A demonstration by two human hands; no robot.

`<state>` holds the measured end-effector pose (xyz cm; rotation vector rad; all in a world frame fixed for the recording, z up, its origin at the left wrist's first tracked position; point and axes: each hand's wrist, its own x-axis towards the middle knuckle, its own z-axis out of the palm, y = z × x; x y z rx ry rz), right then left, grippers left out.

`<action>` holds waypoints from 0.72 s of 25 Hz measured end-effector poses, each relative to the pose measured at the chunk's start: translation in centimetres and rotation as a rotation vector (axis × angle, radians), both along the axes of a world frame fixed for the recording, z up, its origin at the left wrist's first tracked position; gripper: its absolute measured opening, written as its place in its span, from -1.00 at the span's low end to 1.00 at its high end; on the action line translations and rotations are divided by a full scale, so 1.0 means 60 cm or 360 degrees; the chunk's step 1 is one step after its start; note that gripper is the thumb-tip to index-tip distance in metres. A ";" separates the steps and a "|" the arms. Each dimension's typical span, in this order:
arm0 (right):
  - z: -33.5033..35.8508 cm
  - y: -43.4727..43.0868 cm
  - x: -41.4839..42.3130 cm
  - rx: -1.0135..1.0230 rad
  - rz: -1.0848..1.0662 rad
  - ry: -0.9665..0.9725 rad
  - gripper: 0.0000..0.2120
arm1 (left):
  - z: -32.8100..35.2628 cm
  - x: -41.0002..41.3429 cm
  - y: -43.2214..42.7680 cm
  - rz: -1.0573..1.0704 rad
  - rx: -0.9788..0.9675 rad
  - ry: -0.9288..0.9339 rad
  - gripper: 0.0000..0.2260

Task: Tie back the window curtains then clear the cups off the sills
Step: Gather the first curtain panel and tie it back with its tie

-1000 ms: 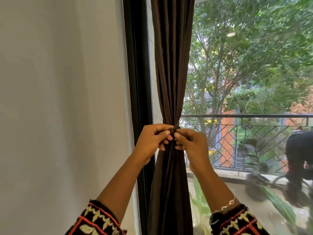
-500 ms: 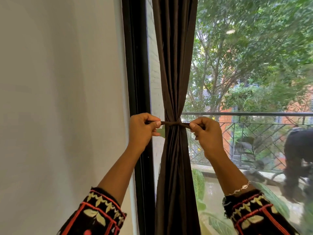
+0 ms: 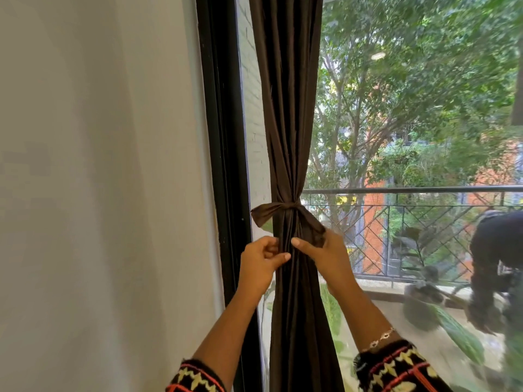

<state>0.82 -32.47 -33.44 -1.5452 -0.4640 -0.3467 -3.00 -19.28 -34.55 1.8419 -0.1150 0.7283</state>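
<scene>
The dark brown curtain (image 3: 285, 108) hangs gathered into a narrow bundle in front of the window. A matching brown tie (image 3: 284, 207) is knotted round it at mid height, with one end sticking out left and the other drooping right. Just below the knot, my left hand (image 3: 259, 264) pinches the folds on the curtain's left side. My right hand (image 3: 328, 254) holds the right side, thumb across the front and fingers behind. The tie's right end lies over that hand. No cup shows in this view.
A white wall (image 3: 99, 193) fills the left. The black window frame (image 3: 223, 165) stands right beside the curtain. Through the glass are a balcony railing (image 3: 424, 190), potted plants (image 3: 418, 278) and trees. A dark blurred figure (image 3: 498, 264) is at the far right.
Both hands let go of the tie ends they were pulling tight and dropped to the curtain folds just below the knot. The knot now stays on its own.
</scene>
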 end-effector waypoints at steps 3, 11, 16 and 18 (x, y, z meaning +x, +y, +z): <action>-0.023 0.016 -0.002 -0.0216 -0.0094 -0.0035 -0.89 | -0.020 0.001 -0.005 0.0221 0.0147 -0.0031 -0.67; -0.052 0.032 -0.008 -0.0653 -0.0458 -0.0324 -0.79 | -0.032 0.002 -0.001 0.0337 0.0200 -0.0066 -0.85; -0.044 0.040 0.002 -0.0936 -0.0741 -0.0575 -0.43 | -0.019 0.006 -0.013 0.0685 0.0582 -0.0415 -0.42; -0.022 0.038 0.010 -0.0894 -0.0790 -0.0721 -0.42 | 0.005 0.012 -0.014 0.0772 0.0823 -0.0645 -0.38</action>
